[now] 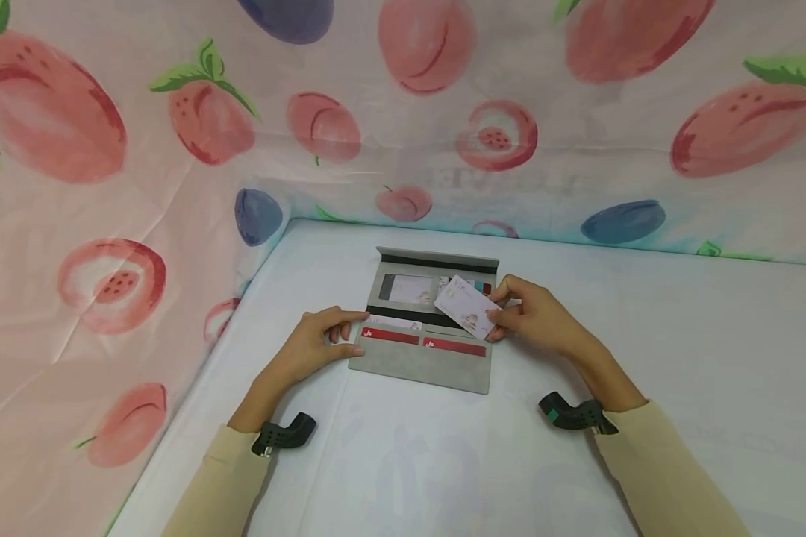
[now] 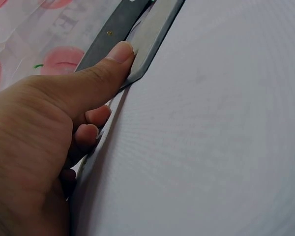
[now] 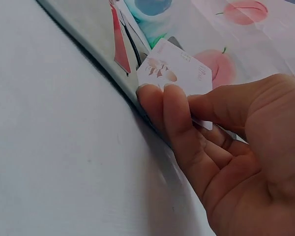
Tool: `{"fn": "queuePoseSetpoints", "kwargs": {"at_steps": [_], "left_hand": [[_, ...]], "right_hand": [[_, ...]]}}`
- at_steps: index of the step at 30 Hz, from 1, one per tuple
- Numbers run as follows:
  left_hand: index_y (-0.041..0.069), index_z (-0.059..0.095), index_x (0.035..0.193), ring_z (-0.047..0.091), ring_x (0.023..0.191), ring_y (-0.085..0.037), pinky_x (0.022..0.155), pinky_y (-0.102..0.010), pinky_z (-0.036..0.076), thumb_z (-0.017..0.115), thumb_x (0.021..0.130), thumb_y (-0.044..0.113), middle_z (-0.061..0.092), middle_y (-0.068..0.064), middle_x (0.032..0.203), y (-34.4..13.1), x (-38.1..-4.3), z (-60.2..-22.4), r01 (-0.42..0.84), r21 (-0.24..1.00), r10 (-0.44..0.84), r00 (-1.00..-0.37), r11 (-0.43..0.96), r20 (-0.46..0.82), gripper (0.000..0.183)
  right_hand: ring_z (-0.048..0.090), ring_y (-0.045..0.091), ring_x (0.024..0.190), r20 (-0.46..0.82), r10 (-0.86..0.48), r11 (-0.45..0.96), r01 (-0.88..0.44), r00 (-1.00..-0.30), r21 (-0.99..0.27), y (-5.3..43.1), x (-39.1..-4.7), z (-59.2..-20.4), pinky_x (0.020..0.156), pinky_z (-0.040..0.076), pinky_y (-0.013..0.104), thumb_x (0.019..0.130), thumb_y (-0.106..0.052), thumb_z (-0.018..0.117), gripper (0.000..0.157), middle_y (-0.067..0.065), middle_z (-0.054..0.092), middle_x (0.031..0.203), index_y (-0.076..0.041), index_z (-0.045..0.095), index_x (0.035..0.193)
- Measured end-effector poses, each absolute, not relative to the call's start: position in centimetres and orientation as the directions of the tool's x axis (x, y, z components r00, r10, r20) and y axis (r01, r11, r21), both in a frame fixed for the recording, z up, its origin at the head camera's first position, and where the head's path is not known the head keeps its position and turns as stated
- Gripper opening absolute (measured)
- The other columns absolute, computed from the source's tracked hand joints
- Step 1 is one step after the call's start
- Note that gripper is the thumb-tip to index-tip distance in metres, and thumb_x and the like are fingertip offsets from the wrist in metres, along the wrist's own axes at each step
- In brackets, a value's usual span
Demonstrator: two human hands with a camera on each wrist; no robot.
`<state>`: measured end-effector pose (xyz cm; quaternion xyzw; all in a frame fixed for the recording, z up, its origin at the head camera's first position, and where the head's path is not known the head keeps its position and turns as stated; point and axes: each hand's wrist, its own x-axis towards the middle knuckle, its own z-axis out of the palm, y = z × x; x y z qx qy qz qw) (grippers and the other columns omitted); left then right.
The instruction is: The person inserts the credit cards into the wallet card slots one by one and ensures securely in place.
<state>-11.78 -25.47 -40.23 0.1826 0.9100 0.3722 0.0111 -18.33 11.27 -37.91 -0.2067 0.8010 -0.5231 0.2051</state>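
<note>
A grey wallet lies unfolded on the white table, with card slots on both panels. My right hand pinches a white card marked "VIP" between thumb and fingers, tilted over the wallet's right side. In the right wrist view the same card shows above the fingertips. My left hand holds the wallet's left edge, its thumb and index finger spread along it. Up close, the left thumb rests on the wallet's edge; the index fingertip is hidden there.
Two red-topped cards sit in the lower slots, a white card behind the left one. Another whitish card shows in the upper panel's window. A fruit-print cloth hangs behind and to the left of the table.
</note>
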Motion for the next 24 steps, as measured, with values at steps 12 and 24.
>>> {"fn": "queuePoseSetpoints", "kwargs": {"at_steps": [12,24], "left_hand": [[0.016,0.067,0.122,0.042,0.069,-0.011,0.073,-0.038,0.024,0.081,0.078,0.022,0.048,0.006,0.077,-25.54,-11.71,-40.29,0.327,0.682,0.343,-0.932,0.655,0.118,0.047],[0.016,0.065,0.126,0.042,0.071,-0.012,0.071,-0.037,0.022,0.083,0.075,0.024,0.046,0.003,0.078,-25.56,-11.77,-40.03,0.329,0.685,0.363,-0.926,0.650,0.101,0.055]], "right_hand": [[0.063,0.023,0.064,-0.095,-0.546,0.401,-0.160,-0.833,-0.902,11.04,-17.97,-37.70,0.058,0.054,0.028,0.092,-0.005,0.063,0.017,0.014,0.059,0.093,0.000,0.058,0.108],[0.057,0.020,0.075,-0.016,-0.536,0.538,-0.327,-0.844,-0.777,10.54,-17.87,-38.15,0.063,0.052,0.030,0.090,-0.008,0.066,0.021,0.005,0.063,0.092,-0.009,0.069,0.111]]}}
